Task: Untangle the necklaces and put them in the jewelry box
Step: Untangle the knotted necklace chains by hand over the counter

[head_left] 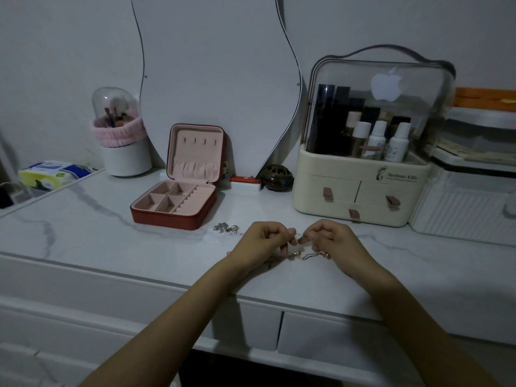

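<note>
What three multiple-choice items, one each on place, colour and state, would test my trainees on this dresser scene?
1. Where is the jewelry box?
A. left of the hands, farther back
B. right of the organizer
C. in a drawer

2. What colour is its lining?
A. blue
B. pink
C. black

3. What state are its compartments in?
A. empty
B. full of rings
C. covered by the lid

Key: 1 A, it sits behind and left of the left hand and right hand; 2 B, pink inside a red shell; 3 A, lid up, nothing visible inside, while the necklaces hang from the hands.

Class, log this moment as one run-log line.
left hand: pinching necklace chain | right hand: same | jewelry box: open
</note>
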